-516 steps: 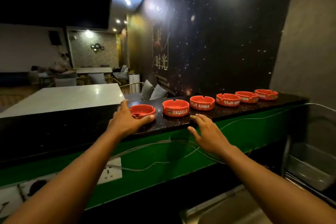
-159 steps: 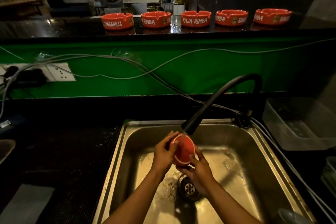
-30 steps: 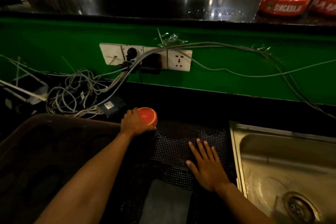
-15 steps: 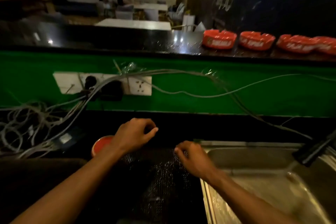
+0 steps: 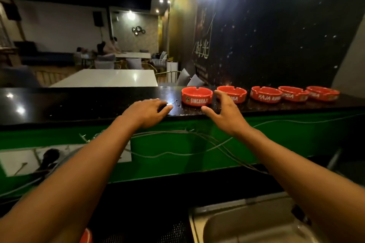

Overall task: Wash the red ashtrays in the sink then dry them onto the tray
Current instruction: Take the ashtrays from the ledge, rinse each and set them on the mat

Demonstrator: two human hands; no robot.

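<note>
I'm on the fetch step, both empty hands up at centre frame, left hand (image 5: 147, 111) and right hand (image 5: 223, 112) with fingers spread either side of the nearest round red glossy ashtray (image 5: 197, 96) on the black speckled counter (image 5: 79, 102), so next I just need to close on it and carry it down to the steel sink (image 5: 252, 223) at lower right.

White table (image 5: 106, 78) beyond black counter (image 5: 79, 102), cables (image 5: 177, 144) below
</note>
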